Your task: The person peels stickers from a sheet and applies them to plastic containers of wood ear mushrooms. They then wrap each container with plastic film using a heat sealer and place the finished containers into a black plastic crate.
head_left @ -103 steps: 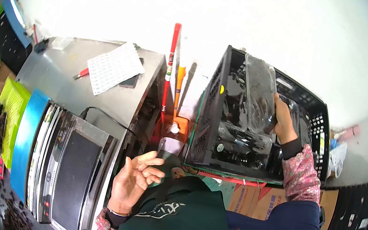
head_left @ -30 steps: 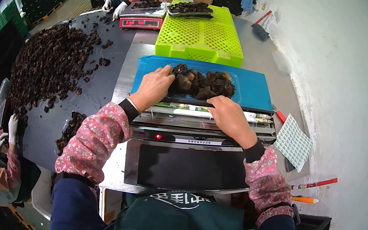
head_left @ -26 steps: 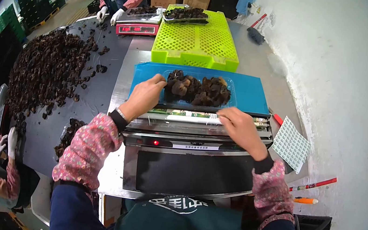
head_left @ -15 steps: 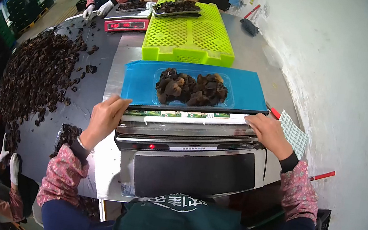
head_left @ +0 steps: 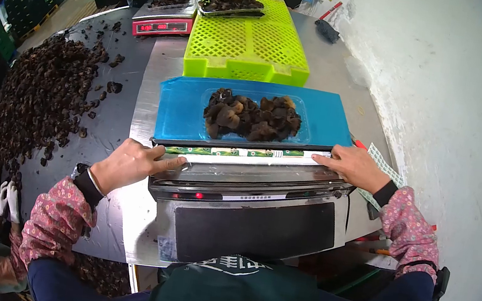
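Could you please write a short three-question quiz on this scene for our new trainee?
1. True or false: the clear tray of dark pieces sits on the blue panel.

2. What colour is the perforated crate just beyond the blue panel?
a) red
b) lime green
c) white

3. Which of the wearer's hands is nearer the lit red lights on the front of the machine?

Key:
1. True.
2. b) lime green.
3. The left hand.
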Motion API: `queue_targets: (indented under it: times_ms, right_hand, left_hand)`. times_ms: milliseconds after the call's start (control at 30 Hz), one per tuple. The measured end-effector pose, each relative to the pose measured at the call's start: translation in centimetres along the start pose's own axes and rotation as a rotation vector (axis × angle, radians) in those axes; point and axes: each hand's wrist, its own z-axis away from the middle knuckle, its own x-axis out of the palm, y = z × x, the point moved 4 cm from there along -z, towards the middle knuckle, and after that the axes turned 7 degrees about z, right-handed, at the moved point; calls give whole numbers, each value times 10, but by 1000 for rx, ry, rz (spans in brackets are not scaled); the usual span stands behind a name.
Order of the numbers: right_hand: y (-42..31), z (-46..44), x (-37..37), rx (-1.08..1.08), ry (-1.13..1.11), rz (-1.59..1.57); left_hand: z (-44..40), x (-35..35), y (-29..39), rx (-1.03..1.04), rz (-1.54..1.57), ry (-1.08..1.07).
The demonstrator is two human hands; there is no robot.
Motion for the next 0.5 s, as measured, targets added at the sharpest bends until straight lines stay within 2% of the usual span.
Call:
queue_targets:
  times_ms: [100,200,233,300,333,400,467,500]
  right_hand:
    - [-11,2,23,59,258,-80]
    - [-8,1,54,270,644,-508]
    - [-8,-1,42,411,599,-668]
    - [-5,7,5,686,482,-979]
    - [-5,10,-10,740,498,-1127]
    - [0,11,-32,833,531,-1417]
    - [18,-5,-61,633,792,-1534]
    - [29,-16,-71,531,924,-1589]
  left_hand:
    - [-3,14,-5,1,162,195]
    - [12,54,-35,-480,1013,359]
    - [8,43,-32,-645,1356,435]
    - [1,14,-24,-610,1521,632]
    - [-3,5,-21,-589,1601,732]
    - [-11,-17,-27,-536,1532,1010]
    - [-18,-42,-49,-394,1497,1195]
    - [-29,-48,-60,-412,1488,1289]
